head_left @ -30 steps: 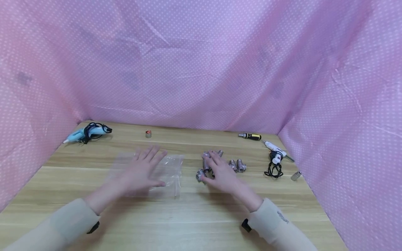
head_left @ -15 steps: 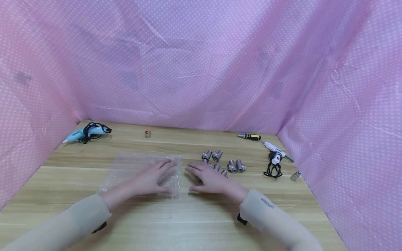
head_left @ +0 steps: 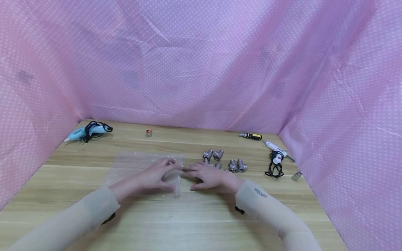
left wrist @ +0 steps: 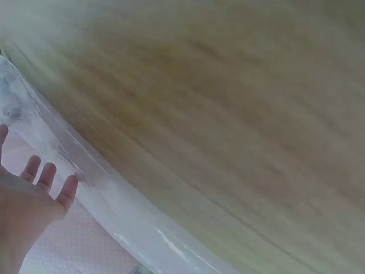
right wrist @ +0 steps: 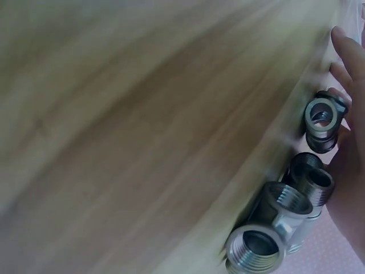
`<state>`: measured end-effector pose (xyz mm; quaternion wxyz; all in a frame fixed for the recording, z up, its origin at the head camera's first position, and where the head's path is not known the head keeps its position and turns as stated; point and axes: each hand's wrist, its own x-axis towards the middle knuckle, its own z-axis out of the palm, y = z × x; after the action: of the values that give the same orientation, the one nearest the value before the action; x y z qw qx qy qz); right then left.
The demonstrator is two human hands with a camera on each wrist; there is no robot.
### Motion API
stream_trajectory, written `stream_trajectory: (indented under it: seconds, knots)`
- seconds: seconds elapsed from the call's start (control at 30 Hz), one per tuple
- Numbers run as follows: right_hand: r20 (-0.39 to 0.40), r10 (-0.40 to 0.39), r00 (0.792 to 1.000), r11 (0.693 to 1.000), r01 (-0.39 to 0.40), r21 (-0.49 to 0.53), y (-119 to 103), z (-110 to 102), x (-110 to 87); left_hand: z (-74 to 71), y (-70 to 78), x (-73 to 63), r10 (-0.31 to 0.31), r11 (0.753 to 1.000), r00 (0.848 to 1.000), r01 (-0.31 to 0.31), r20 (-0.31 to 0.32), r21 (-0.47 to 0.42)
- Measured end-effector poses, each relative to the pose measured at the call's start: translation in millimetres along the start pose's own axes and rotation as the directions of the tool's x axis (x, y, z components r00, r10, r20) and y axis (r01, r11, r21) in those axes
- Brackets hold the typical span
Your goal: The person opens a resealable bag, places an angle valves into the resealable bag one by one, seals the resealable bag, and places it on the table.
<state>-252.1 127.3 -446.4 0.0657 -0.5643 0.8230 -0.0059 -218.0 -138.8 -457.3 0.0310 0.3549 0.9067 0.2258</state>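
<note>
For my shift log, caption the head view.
Left hand over a clear plastic bag, right hand near metal fittings on a wooden table.

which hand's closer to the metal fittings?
Right. The right hand is at the metal fittings, hiding some in the head view; the left hand is farther left, over the plastic bag.

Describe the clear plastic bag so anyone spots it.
In the head view, find the pale wooden table; left of its silver threaded metal fittings is the clear, flat plastic bag, partly covered by the person's left hand. It alone is see-through, wood grain showing beneath.
</note>
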Motion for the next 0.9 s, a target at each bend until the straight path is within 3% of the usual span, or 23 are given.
stream_trajectory:
  seconds: [0.27,0.6,0.77,0.9]
  knots:
    - [0.02,0.003,1.0,1.0,-0.003,-0.013,3.5,1.8,0.1,-3.5,4.4,4.2,0.055,0.998,0.997,-0.053,0.048,-0.04]
    - [0.007,-0.004,1.0,1.0,0.004,0.01,4.3,3.4,3.6,-5.4,1.8,5.4,0.06,0.998,0.998,-0.06,-0.005,-0.015]
    - [0.007,0.011,1.0,1.0,-0.011,0.003,1.7,-0.3,9.1,-9.8,-1.3,6.7,0.068,0.998,0.998,-0.068,0.018,0.018]
    - [0.016,0.023,1.0,1.0,-0.023,-0.002,1.0,-1.6,12.9,-12.3,-3.6,6.8,0.032,0.997,0.999,-0.029,0.041,-0.069]
